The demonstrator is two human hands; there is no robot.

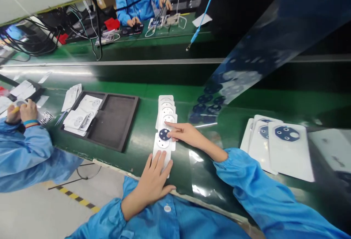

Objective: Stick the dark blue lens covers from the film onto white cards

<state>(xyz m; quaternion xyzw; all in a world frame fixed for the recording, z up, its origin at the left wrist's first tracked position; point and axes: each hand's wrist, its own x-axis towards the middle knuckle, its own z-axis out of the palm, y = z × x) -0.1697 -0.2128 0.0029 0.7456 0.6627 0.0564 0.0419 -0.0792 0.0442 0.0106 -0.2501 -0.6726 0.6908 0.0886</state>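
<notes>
A column of overlapping white plastic cards [168, 101] with round printed outlines lies on the green bench in front of me. My right hand [182, 134] is over the middle of this column, its index finger stretched across a card. The thumb and the curled fingers meet at the edge of a dark blue round sticker [163, 134] with holes, which lies against one of the cards. Flat on the nearest card rests my left hand [153, 178], fingers spread, covering much of that card.
Left of the column, a dark two-part tray [113, 122] holds white cards [82, 116] in one side. A clear strip with dark round stickers [208, 100] hangs down to the bench. Larger white cards [290, 155] lie right. Co-workers' hands [27, 111] show left and across the bench.
</notes>
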